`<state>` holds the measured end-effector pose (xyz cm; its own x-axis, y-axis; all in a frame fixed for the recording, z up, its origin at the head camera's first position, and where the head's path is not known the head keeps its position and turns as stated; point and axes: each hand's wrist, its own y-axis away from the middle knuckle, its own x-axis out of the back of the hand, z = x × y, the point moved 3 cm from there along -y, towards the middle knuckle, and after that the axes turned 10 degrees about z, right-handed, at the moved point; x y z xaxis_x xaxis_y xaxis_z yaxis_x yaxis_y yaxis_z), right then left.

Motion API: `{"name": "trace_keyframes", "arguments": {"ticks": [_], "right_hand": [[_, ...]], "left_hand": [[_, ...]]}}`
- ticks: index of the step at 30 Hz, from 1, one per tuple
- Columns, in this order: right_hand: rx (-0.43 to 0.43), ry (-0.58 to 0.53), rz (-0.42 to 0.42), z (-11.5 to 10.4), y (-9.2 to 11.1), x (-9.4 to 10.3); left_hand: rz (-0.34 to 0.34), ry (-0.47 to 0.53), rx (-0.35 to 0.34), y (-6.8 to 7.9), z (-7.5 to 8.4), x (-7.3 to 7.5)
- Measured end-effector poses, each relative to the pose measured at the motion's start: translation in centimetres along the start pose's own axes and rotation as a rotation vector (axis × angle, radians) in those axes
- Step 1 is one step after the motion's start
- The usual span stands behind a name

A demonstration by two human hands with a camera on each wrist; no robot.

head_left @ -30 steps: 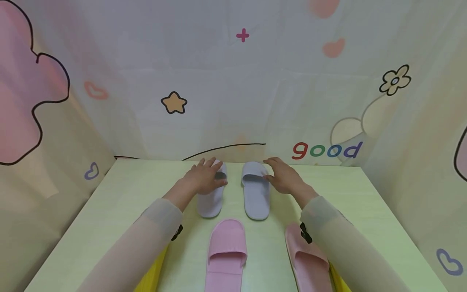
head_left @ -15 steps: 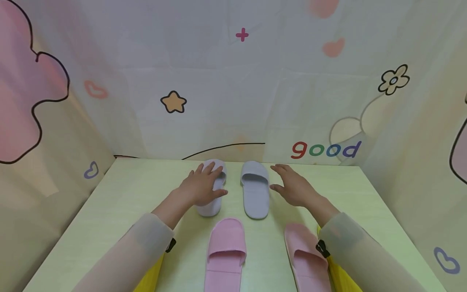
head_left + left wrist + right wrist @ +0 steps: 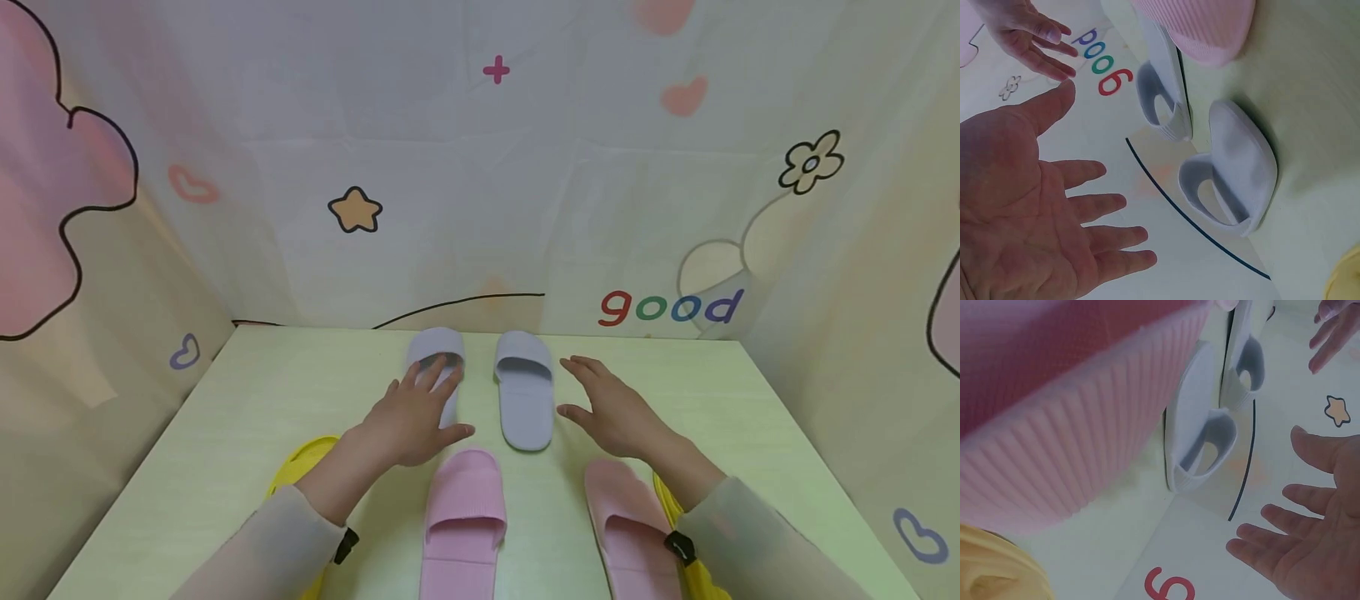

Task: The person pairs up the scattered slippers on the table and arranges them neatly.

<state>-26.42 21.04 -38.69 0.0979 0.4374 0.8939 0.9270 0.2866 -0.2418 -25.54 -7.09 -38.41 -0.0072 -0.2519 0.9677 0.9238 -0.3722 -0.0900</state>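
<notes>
Two pale grey-lavender slippers stand side by side at the back of the table, toes toward the wall: a left one (image 3: 436,342) and a right one (image 3: 527,408). My left hand (image 3: 411,421) hovers over the heel half of the left slipper, fingers spread, and hides part of it. In the left wrist view that left palm (image 3: 1029,206) holds nothing and is apart from both slippers. My right hand (image 3: 618,408) is held in the air to the right of the right slipper, fingers extended. The right wrist view shows the right palm (image 3: 1322,531) bare, away from the slippers.
Nearer me lie a pink slipper (image 3: 467,500) in the middle and another pink slipper (image 3: 630,525) at right, angled. Yellow slippers, one at left (image 3: 303,462) and one at right (image 3: 705,579), are partly covered by my forearms. A printed curtain (image 3: 450,167) rises behind the table (image 3: 202,467).
Both hands have drawn back toward me from the grey slippers. My right hand has also moved right, off its slipper. More of the left grey slipper's strap and the left yellow slipper now shows.
</notes>
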Motion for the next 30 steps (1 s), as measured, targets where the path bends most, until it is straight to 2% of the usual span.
{"name": "trace_keyframes", "arguments": {"ticks": [10,17,30], "right_hand": [[-0.029,-0.017,0.011,-0.3,2.5,0.5],[-0.028,-0.036,0.024,-0.3,4.0,0.4],[-0.081,-0.076,-0.015,-0.5,6.5,-0.1]], "left_hand": [[-0.003,0.061,0.018,2.5,0.5,-0.6],[-0.002,0.108,0.005,3.9,0.6,-1.2],[-0.029,0.17,-0.006,6.1,1.1,-2.9]]}}
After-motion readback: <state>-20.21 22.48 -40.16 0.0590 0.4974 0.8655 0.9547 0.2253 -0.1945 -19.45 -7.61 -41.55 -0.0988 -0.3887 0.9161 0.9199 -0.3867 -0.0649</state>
